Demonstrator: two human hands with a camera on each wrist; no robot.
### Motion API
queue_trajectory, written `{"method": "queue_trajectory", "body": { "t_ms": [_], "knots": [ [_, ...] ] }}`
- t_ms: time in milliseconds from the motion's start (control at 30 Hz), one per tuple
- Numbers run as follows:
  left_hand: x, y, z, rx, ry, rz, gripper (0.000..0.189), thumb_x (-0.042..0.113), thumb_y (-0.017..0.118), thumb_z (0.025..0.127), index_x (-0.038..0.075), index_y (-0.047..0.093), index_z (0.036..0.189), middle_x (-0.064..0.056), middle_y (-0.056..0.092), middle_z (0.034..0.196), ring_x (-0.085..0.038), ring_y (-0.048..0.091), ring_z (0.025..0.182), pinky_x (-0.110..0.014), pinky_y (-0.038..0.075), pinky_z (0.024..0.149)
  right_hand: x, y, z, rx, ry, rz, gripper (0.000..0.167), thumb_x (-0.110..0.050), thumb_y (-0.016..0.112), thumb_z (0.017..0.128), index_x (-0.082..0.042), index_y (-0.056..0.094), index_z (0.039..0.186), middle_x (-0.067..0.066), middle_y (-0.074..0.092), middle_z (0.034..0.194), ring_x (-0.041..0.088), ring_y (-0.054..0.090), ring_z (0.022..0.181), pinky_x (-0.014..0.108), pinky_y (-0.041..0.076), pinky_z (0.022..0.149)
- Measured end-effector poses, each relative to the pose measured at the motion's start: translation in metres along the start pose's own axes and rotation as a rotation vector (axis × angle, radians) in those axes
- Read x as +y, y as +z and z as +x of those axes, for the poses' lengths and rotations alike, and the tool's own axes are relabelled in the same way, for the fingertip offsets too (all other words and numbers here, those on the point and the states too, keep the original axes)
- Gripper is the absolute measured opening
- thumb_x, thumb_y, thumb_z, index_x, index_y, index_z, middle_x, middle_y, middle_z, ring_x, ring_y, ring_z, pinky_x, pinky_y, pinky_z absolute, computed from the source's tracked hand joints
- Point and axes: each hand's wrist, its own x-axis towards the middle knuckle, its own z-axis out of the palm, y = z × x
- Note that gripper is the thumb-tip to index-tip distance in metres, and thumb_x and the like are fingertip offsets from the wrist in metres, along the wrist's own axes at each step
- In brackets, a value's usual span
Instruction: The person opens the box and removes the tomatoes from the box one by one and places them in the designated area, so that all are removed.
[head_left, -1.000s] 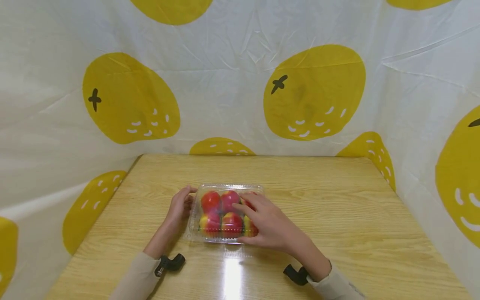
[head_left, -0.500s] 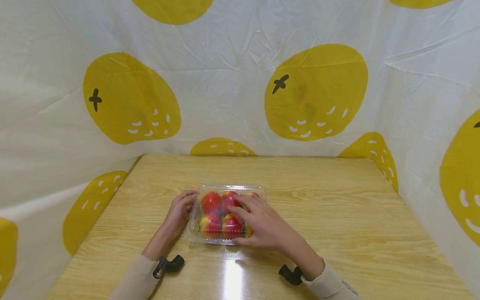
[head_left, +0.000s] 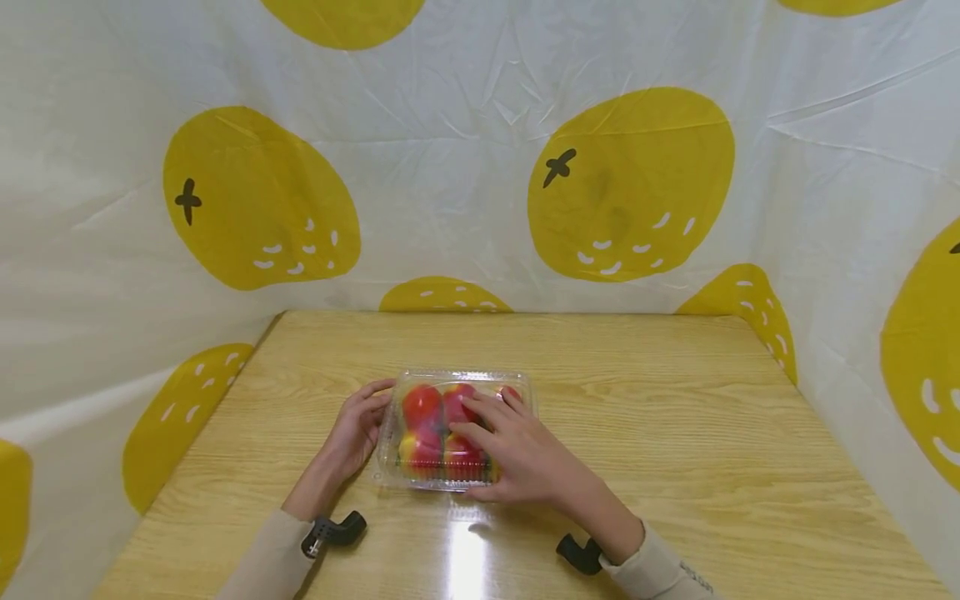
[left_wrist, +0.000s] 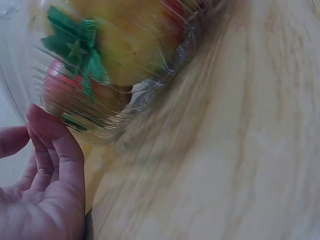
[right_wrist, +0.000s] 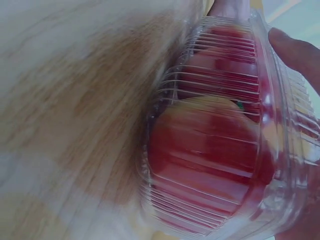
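A clear plastic clamshell box (head_left: pixel 387 450) with a ridged rim sits closed on the wooden table. Several red-and-yellow fruits (head_left: pixel 422 406) that look like apples fill it; green leaves (left_wrist: pixel 80 47) show on one in the left wrist view. My left hand (head_left: pixel 352 433) lies along the box's left side, its fingertips at the rim and its fingers loosely bent. Over the right part of the lid my right hand (head_left: pixel 525 454) rests with spread fingers, its thumb by the front edge. That hand covers the right-hand fruits in the head view.
The wooden table (head_left: pixel 675 400) extends around the box. A white curtain (head_left: pixel 450 208) printed with yellow fruit encloses the back and both sides. Black wrist mounts (head_left: pixel 341 529) sit at both cuffs.
My right hand has slid a little left and toward me over the lid. The left fingers have shifted slightly against the box's side. The box stays nearly in place, closed.
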Motion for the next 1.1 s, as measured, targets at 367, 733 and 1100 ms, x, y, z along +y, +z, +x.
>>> {"method": "queue_trajectory", "body": {
  "t_ms": [367,733,1100],
  "knots": [
    [0.002,-0.006,-0.003,-0.149,-0.017,-0.08,0.043,-0.003,0.037,0.105,0.006,0.035,0.147,0.0,0.067,0.105,-0.009,0.067,0.09,-0.021,0.06,0.078,0.003,0.005,0.0,-0.023,0.032,-0.03,0.076,-0.064,0.079,0.079,-0.024,0.059,0.14,0.013,0.05,0.156,0.034,0.041,0.151,0.063,0.03,0.123],
    [0.009,-0.019,-0.006,-0.396,-0.133,-0.183,0.046,-0.012,0.028,0.097,0.01,0.036,0.136,-0.006,0.063,0.116,-0.013,0.067,0.094,-0.025,0.058,0.083,0.006,0.005,0.001,-0.001,0.029,-0.033,0.076,-0.061,0.082,0.077,-0.022,0.06,0.139,0.013,0.053,0.153,0.035,0.045,0.148,0.064,0.032,0.121],
    [0.014,-0.035,-0.01,-0.642,-0.209,-0.073,0.051,-0.012,0.028,0.093,0.011,0.042,0.136,-0.006,0.068,0.12,-0.015,0.067,0.099,-0.032,0.057,0.089,0.005,0.005,0.002,-0.008,0.04,-0.042,0.076,-0.062,0.081,0.078,-0.023,0.06,0.14,0.012,0.053,0.154,0.034,0.044,0.148,0.064,0.032,0.121]
  ]
}}
